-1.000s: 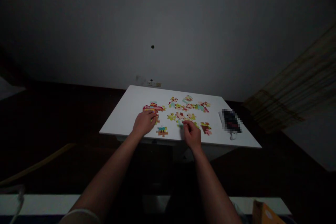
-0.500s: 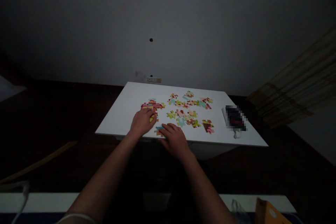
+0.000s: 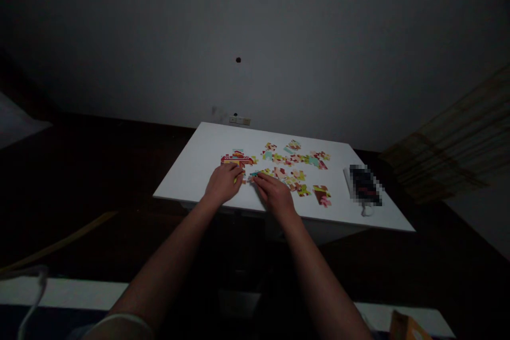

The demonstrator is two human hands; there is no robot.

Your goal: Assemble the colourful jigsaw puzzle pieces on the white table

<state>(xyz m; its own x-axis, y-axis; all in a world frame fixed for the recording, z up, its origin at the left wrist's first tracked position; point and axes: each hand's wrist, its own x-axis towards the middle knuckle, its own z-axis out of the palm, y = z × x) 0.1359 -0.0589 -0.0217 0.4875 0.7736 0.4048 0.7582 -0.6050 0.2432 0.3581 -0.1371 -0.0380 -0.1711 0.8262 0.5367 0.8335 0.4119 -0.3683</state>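
Jigsaw pieces of printed cardboard in red, yellow and teal (image 3: 297, 170) are spread across a white rectangular counter (image 3: 179, 180). How far along are they?

One red-and-yellow joined cluster (image 3: 237, 160) is made out towards the left. The other pieces are seen in loose clumps to its right, so most appear unjoined.

And how are the hands placed?

The left hand (image 3: 223, 183) is laid curved over the cluster's near edge, with nothing clearly grasped. The right hand (image 3: 274, 195) is set just beside it, its fingertips (image 3: 258, 179) against a small teal piece (image 3: 253, 174). Whether that piece is pinched cannot be told.
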